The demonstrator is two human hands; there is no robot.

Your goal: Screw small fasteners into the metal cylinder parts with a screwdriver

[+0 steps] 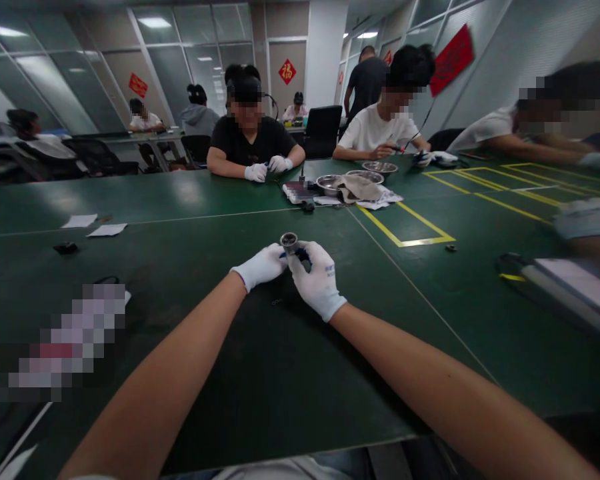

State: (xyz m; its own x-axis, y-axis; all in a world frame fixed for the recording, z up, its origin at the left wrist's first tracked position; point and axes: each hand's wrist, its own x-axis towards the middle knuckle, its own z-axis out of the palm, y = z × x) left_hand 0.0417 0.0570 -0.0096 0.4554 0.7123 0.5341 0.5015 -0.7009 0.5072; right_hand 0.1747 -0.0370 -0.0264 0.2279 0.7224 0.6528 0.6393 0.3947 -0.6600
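A small round metal part, like a short cylinder with a dark hollow top, is held upright above the green table. My right hand, in a white glove with dark blue fingertips, grips it from the right between thumb and fingers. From the left, my gloved left hand meets its lower side with the fingers closed, their tips partly hidden behind the part and the right thumb. A few tiny rings lie on the tabletop just below the hands.
Steel bowls and a grey cloth sit ahead, near yellow tape. A co-worker in black faces me; others work at right. Papers, a dark piece and a blurred-out item lie left.
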